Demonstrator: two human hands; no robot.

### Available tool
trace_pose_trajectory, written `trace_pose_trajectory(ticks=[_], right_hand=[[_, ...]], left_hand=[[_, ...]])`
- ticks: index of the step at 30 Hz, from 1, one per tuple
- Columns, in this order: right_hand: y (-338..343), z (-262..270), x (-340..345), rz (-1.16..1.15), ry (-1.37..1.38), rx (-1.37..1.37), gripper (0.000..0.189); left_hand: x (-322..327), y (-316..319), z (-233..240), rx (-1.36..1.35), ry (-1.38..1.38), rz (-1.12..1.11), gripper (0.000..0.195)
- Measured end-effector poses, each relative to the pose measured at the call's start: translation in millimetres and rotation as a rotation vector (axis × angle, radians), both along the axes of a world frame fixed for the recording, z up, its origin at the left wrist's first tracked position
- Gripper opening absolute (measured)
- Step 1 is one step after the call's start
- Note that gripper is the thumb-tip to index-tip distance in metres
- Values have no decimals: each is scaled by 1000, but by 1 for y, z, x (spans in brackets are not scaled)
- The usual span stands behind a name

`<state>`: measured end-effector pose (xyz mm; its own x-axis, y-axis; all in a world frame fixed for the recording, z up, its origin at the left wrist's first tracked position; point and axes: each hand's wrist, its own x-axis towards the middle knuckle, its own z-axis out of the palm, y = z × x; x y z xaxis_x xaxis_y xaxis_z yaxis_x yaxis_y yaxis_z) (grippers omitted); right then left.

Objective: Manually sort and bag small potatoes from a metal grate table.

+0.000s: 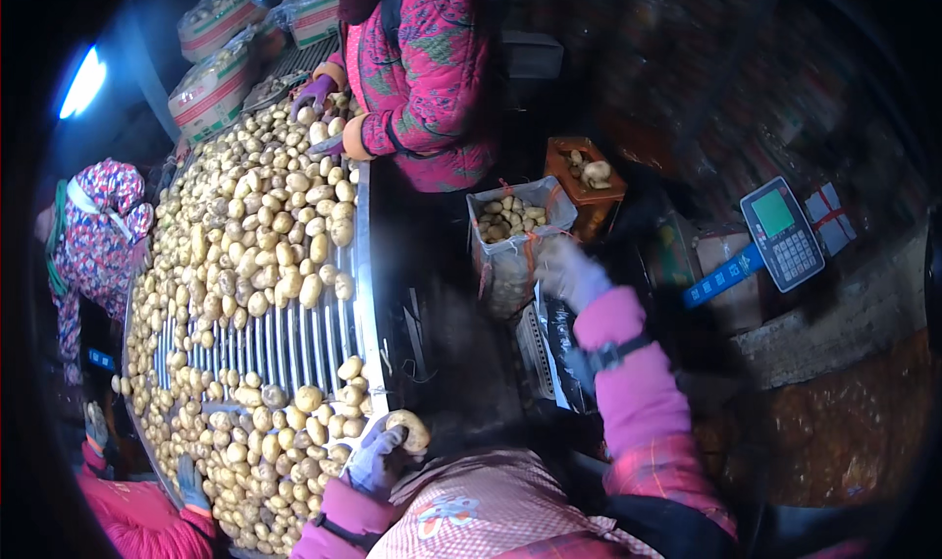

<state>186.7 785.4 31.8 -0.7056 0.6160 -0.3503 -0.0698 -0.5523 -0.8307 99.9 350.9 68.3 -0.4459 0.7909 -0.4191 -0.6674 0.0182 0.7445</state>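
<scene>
Gloved, my left hand grips a large potato at the near end of the sorting table's metal edge. Many loose potatoes lie on the table's rollers right beside it. On the other side, my right hand, also gloved, is stretched out and blurred by motion. It is close to a plastic-lined container tied with orange strips and partly filled with potatoes. Blur hides its fingers and whether anything is in them.
Across the rollers is a co-worker in a floral hood; another in a pink floral jacket handles potatoes. A gloved hand rests at the table's far edge. An orange crate, a white crate and a scale display stand at right.
</scene>
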Motion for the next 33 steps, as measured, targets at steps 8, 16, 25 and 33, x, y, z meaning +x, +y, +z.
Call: trace_pose_trajectory(ticks=[8, 16, 25, 33], right_hand=[[-215, -32, 3, 1123, -157, -279, 58], [-64, -78, -57, 306, 333, -431, 21], [-102, -57, -105, 283, -292, 118, 41], [-356, 29, -142, 880, 146, 1350, 27]], left_hand=[[8, 26, 10, -185, -39, -149, 43], [16, -32, 2, -218, 59, -27, 52], [39, -137, 2, -306, -78, 332, 51], [40, -252, -43, -612, 710, 873, 34]])
